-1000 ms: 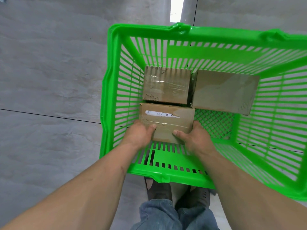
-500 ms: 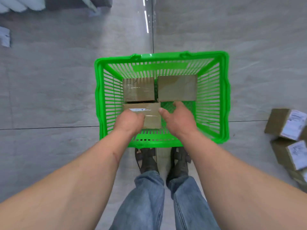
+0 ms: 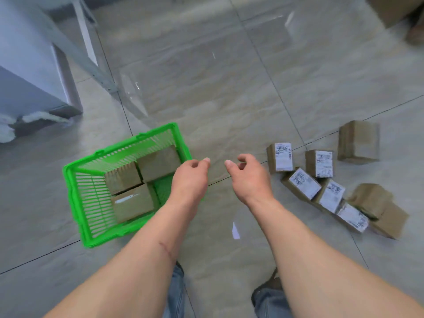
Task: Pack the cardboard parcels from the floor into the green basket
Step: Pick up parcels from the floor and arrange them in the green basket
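The green basket (image 3: 79, 203) stands on the floor at the left and holds three cardboard parcels: one near the front (image 3: 133, 205), one at the back left (image 3: 122, 180), one at the back right (image 3: 158, 162). Several more parcels (image 3: 302, 183) with white labels lie in a loose pile on the floor at the right, and one plain parcel (image 3: 358, 142) stands apart behind them. My left hand (image 3: 190, 180) hovers over the basket's right rim, empty, fingers loosely curled. My right hand (image 3: 247, 177) hangs empty between basket and pile, fingers apart.
A grey cabinet (image 3: 25, 72) with a slanted metal leg (image 3: 91, 63) stands at the back left, white cloth (image 3: 9, 127) at its foot. Cardboard boxes (image 3: 394, 10) sit at the top right corner. My feet and jeans (image 3: 266, 294) are below. Bare tiled floor lies ahead.
Both hands let go of the front parcel and came out of the basket. My view swung right, so the basket is now at the left and the floor pile is in view.
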